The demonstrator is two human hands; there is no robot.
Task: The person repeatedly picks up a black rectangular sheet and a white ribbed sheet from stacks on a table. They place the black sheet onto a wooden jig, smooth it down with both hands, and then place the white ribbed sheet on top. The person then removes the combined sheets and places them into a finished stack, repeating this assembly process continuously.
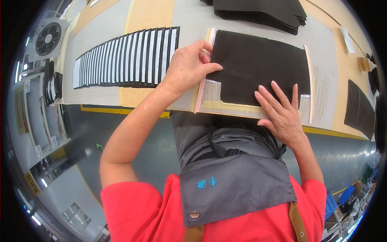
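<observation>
A black sheet lies flat on a board at the table's front edge, its lower left corner notched. Pale pink strips run along both sides of it, a left strip and a right strip. At the sheet's left edge is my left hand, its thumb resting on the black surface. Its bent forefinger touches near the upper left strip, apart from the thumb; the other fingers are partly hidden. My right hand lies flat with spread fingers over the sheet's lower right part and the board's near edge.
Overlapping black pieces with white bands form a long row on the left. A stack of black pieces sits beyond the sheet, and another dark stack at far right. A bottle stands near the right rim; a fan is far left.
</observation>
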